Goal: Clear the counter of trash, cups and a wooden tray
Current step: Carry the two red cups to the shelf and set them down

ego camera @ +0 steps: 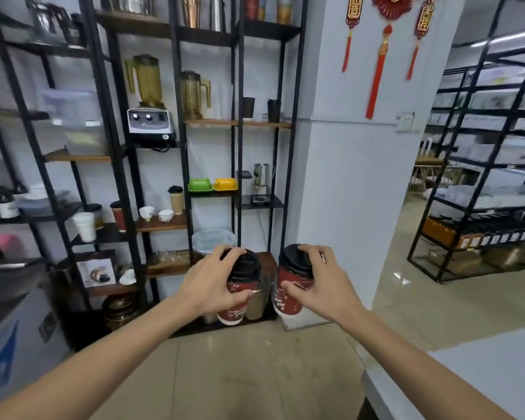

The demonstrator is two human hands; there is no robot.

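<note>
I hold two red paper cups with black lids out in front of me, above the floor. My left hand (212,280) grips the left red cup (240,286) around its lid and side. My right hand (319,280) grips the right red cup (291,283) the same way. Both cups are upright, slightly tilted, side by side and a little apart. A corner of the white counter (467,377) shows at the bottom right. No wooden tray or trash is in view.
A black metal shelf rack (240,147) with wooden boards stands ahead, holding blenders, cups, bowls and a similar red cup (119,219). A white pillar (355,177) stands to its right. More black racks (482,207) line the far right across the tiled floor.
</note>
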